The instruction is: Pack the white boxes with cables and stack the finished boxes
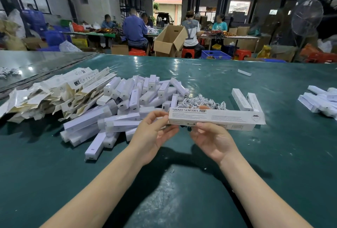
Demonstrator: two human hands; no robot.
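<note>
Right in front of you, both forearms reach out over the green table (182, 196), and between them you hold one long white box (217, 118) level above the tabletop, its printed face reading SMART SENSOR LAMP turned toward you. Your left hand (153, 133) pinches the box's left end between thumb and fingertips. Your right hand (213, 141) cups it from below near the middle, palm up, fingers curled up behind the box where you cannot see most of them. Just beyond the box lies a small heap of white cables (200, 102), and to its right two finished boxes (246, 101) lie side by side. Left of the cables a loose pile of white lamp bars (127, 103) spreads across the table, with a heap of flat box sleeves (54, 94) further left. More white boxes (321, 101) lie at the right edge. Far behind the table stand an open cardboard carton (169, 39), seated people (135, 28) at work tables, and a fan (307, 17) on the right.
</note>
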